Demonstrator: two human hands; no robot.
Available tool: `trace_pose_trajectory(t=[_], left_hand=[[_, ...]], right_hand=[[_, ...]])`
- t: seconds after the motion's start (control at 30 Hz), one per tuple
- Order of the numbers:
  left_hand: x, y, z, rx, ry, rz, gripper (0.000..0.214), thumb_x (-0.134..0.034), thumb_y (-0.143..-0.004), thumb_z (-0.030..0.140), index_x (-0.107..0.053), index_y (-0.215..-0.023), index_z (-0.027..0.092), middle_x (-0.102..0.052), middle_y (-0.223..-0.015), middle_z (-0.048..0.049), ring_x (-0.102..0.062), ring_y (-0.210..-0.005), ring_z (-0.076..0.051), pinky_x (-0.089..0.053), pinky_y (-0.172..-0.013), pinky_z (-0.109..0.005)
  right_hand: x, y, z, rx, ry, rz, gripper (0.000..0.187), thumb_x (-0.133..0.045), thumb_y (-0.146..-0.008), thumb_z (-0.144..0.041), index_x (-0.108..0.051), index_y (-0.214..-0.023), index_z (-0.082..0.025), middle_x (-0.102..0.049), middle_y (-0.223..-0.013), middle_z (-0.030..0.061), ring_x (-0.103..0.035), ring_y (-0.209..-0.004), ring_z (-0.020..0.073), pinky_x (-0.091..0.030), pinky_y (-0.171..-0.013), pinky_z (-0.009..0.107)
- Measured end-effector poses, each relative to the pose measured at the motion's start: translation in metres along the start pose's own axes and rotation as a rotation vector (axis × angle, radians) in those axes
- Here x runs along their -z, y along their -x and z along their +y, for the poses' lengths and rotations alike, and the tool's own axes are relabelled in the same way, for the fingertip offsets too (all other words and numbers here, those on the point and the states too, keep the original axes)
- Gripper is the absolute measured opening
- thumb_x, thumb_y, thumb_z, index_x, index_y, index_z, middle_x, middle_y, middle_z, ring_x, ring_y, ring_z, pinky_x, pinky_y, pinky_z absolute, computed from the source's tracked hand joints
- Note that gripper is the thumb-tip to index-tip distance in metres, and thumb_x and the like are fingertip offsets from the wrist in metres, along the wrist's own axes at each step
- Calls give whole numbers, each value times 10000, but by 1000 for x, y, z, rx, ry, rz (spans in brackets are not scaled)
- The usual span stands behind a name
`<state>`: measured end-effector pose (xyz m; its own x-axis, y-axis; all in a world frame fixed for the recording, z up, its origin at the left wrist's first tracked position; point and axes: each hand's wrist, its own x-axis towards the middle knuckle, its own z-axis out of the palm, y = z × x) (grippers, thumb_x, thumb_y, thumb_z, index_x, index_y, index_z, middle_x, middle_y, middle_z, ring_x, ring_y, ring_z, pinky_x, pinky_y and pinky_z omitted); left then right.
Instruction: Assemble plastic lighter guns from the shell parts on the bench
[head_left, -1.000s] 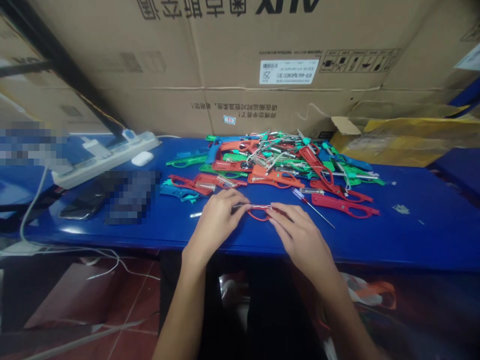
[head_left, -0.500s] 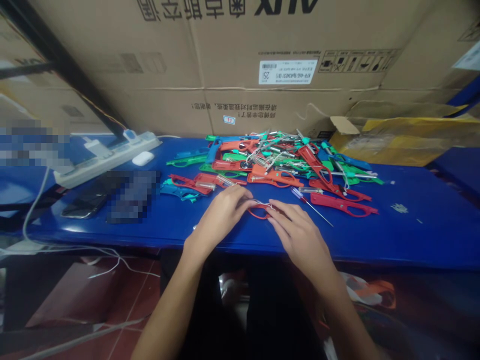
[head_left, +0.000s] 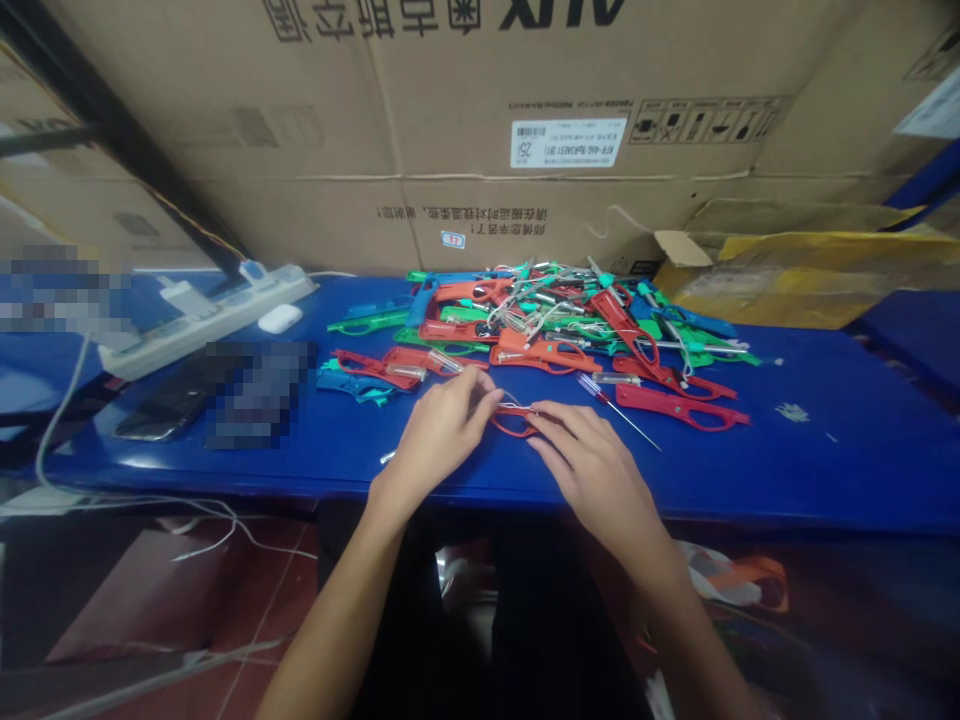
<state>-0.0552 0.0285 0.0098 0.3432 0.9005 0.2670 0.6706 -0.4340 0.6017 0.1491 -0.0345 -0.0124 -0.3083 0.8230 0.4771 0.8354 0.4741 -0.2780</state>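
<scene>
My left hand [head_left: 439, 432] and my right hand [head_left: 592, 462] meet over the front of the blue table [head_left: 825, 470]. Together they pinch a red plastic handle piece [head_left: 511, 422] with a thin white wire along its top. The left fingers are closed on its left end, and the right fingers press on its right end. Most of the piece is hidden under my right hand. Just behind lies a pile of red, green and blue plastic handle pieces [head_left: 555, 325] mixed with metal pins and wires. A thin red-handled screwdriver [head_left: 616, 408] lies to the right of my right hand.
A white power strip [head_left: 202, 310], a white earbud case [head_left: 279, 318] and a dark phone [head_left: 161, 408] lie at the table's left. Large cardboard boxes [head_left: 480, 130] stand behind the table. An open box with yellow lining [head_left: 795, 275] sits at the right.
My left hand has shifted slightly to the right and up along the red piece. The small metal pin near my left wrist is now mostly hidden. The view has drifted a little.
</scene>
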Motion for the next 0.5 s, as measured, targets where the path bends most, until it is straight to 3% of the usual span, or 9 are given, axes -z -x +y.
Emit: trace_pose_trajectory(t=[0.2,0.33,0.5], left_hand=[[-3,1,5,79,-46,19,113,-426,-1060,325,-509,-1066,249,-720,-911,-9,-723,-809,-228,-487,-712,-322],[-5,2,5,35,-55,31,191,-517,-1037,353,-507,-1195,246,-740,-993,-16,-737,-906,-233,-501,-750,-319],[-6,4,3,-72,-125,18,154,-546,-1038,358,-635,-998,238,-710,-1011,-18,-706,-925,-204,-500,-764,-294]], right_hand=[[0,0,0,12,17,5,283,-529,-1043,-279,-680,-1264,-187,-700,-1311,105,-649,-1149,284,-523,-954,456],[0,-1,-1,10,21,-4,297,-530,-1043,-289,-670,-1284,-186,-695,-1321,107,-645,-1154,284,-525,-960,462],[0,-1,-1,-3,12,-26,305,-531,-1042,-292,-668,-1294,-189,-697,-1324,102,-635,-1161,286,-525,-965,472]])
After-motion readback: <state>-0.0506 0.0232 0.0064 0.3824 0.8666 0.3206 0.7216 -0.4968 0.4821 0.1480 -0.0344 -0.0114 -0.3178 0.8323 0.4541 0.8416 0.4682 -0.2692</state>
